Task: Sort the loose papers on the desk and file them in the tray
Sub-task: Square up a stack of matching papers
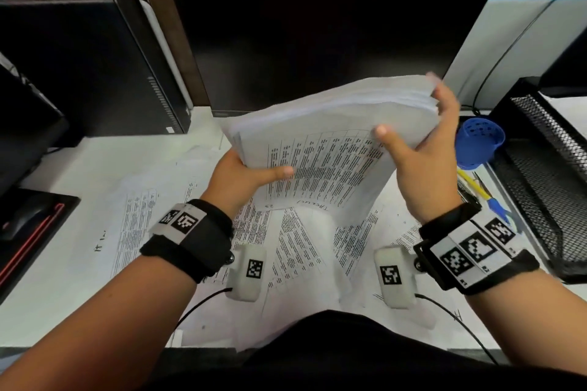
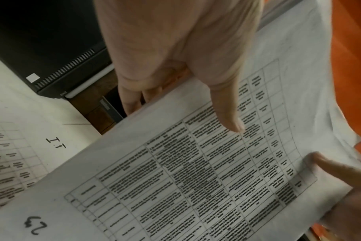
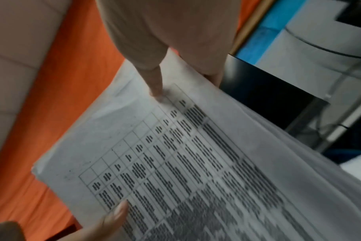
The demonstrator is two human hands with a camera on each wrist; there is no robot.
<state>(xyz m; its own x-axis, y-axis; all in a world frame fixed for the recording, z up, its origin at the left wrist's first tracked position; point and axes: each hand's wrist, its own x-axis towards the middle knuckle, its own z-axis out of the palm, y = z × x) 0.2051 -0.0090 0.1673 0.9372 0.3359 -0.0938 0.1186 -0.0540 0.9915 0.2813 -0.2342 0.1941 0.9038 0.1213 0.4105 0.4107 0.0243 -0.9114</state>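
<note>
Mouse point(image 1: 22, 222) on dark pad at left edge of bench point(image 1: 82, 168); black computer tower point(image 1: 79, 63) at rear left. Loose printed sheets point(image 1: 133, 225) spread over bench centre. Left hand point(image 1: 241, 178) gripping paper stack point(image 1: 330, 136) at its lower left corner, thumb on top page, fingers beneath. Stack raised clear of bench, tilted, before dark monitor point(image 1: 317, 25). Right hand point(image 1: 422, 162) clasping stack's right edge, thumb on printed table, fingers curled behind. Blue cup point(image 1: 476, 143) just beside right hand. Black mesh tray point(image 1: 540, 174) at right edge, holding paper.
</note>
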